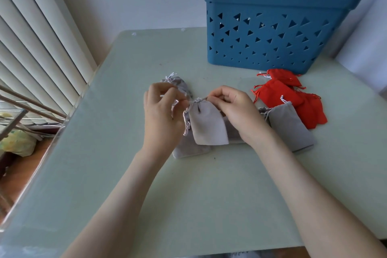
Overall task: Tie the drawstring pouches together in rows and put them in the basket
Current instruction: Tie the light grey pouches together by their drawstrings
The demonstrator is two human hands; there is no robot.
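1. The light grey pouch (207, 125) is at the centre of the table (188, 195), between the two hands; it is a flat rectangle of soft, velvet-like fabric; its neck is gathered tight at the far end.
2. The drawstring (185, 119) is a pale twisted cord; it leaves the gathered neck on both sides; a loose length hangs down along the pouch's left edge.
3. The left hand (162, 115) has its fingers curled; thumb and forefinger pinch the cord just left of the neck.
4. The right hand (234, 109) has its fingers curled; thumb and forefinger pinch the cord just right of the neck.
5. A second grey pouch (188, 148) lies partly under the light one, towards the near left; a darker grey pouch (232, 134) lies under the right wrist.
6. A third grey pouch (178, 82) lies beyond the left hand, its cord ends showing at the far end.
7. A fourth grey pouch (291, 128) lies flat to the right of the right hand, overlapping the red pouches (278, 94); these form a loose overlapping pile with red cords.
8. The basket (272, 33) stands at the far right of the table, just behind the red pile; it is blue rigid plastic, rectangular, with triangular cut-outs in its wall.
9. The table surface is smooth, pale green and glassy; vertical white blinds (37, 37) hang to the left.
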